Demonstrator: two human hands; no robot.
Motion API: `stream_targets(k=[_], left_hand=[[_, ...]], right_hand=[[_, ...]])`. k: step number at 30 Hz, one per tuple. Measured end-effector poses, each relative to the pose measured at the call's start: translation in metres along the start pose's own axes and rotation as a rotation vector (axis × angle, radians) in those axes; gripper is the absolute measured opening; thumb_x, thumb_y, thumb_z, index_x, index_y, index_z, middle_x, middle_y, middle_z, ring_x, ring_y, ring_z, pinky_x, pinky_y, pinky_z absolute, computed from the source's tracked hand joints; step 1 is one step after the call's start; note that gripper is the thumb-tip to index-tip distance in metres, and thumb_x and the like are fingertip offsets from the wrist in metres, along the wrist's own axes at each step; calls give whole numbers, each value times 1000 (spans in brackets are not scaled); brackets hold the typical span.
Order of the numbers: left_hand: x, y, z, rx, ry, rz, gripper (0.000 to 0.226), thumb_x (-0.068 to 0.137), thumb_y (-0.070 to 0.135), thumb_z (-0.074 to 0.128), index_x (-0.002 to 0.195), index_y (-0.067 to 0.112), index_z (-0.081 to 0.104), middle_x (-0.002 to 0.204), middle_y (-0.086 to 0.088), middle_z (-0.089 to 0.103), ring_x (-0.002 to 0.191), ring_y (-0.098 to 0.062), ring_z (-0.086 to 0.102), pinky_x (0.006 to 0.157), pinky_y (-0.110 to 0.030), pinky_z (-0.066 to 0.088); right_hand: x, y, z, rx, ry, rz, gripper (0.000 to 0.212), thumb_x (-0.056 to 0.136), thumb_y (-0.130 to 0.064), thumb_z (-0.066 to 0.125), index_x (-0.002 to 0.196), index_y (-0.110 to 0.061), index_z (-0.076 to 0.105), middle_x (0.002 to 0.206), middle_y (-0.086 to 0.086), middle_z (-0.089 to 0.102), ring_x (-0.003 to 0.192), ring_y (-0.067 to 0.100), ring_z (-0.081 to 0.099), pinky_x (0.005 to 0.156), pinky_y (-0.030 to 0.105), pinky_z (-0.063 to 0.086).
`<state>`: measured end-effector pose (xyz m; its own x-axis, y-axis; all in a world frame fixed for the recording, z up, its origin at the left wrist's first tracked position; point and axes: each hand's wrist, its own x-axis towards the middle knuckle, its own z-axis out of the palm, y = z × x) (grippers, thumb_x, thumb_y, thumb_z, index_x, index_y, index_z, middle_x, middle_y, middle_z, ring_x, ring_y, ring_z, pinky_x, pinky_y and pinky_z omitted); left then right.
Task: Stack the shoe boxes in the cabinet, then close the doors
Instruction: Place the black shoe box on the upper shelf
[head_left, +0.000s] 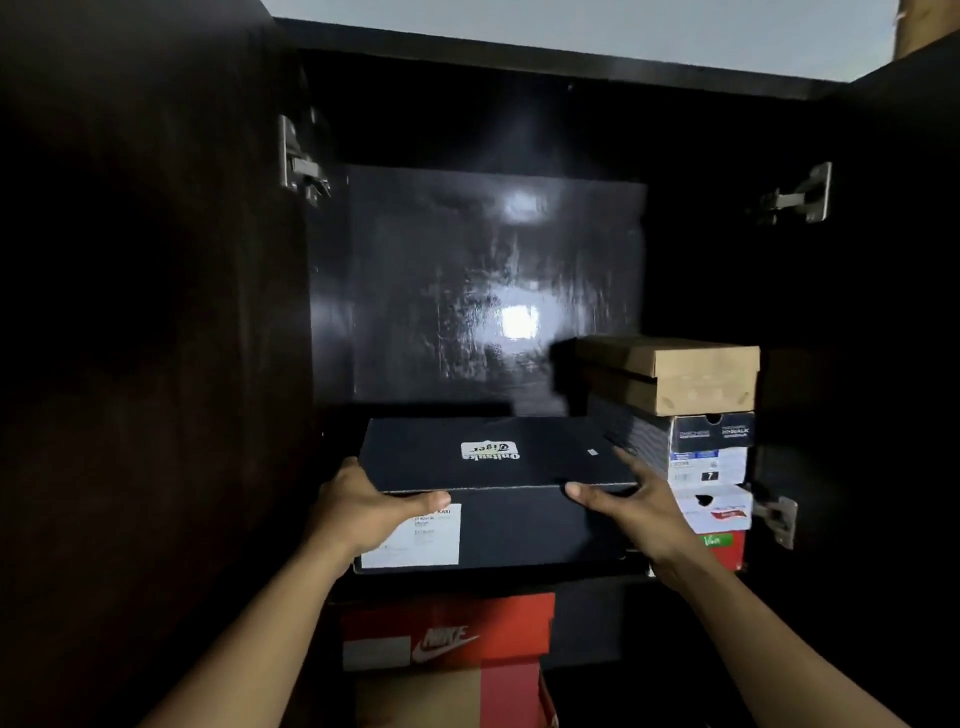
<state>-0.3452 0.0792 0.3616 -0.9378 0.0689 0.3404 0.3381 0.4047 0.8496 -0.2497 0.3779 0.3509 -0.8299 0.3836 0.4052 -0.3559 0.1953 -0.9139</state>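
Observation:
A black shoe box (498, 499) with a white logo on its lid sits at the front of the dark cabinet's shelf. My left hand (363, 509) grips its front left corner, thumb along the lid's edge. My right hand (631, 506) holds the front right corner, fingers up the box's side and thumb on the front edge. To the right rises a stack of boxes: a brown cardboard box (685, 376) on top, a dark blue and white box (696, 447) under it, then a white and red box (719, 519).
Both cabinet doors stand open, the left door (145, 312) and the right door (893, 338), with metal hinges (301, 161) on the frame. Below the shelf a red Nike box (447, 631) lies on a brown and red box (457, 696). The glossy back panel (493, 286) is bare.

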Motion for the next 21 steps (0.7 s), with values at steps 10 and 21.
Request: stream_targets(k=[10, 21], left_hand=[[32, -64, 35, 22, 56, -136, 74, 41, 62, 93, 99, 21, 71, 96, 8, 75, 87, -10, 70, 75, -26, 56], [81, -92, 85, -137, 383, -150, 98, 74, 29, 88, 149, 5, 29, 133, -17, 60, 121, -36, 58, 98, -37, 46]], right_hand=[[56, 71, 30, -43, -39, 60, 69, 75, -21, 87, 136, -12, 58, 112, -6, 70, 91, -9, 65, 70, 2, 48], [109, 111, 75, 18, 43, 70, 71, 78, -14, 85, 141, -4, 52, 95, -14, 64, 70, -9, 65, 60, 3, 49]])
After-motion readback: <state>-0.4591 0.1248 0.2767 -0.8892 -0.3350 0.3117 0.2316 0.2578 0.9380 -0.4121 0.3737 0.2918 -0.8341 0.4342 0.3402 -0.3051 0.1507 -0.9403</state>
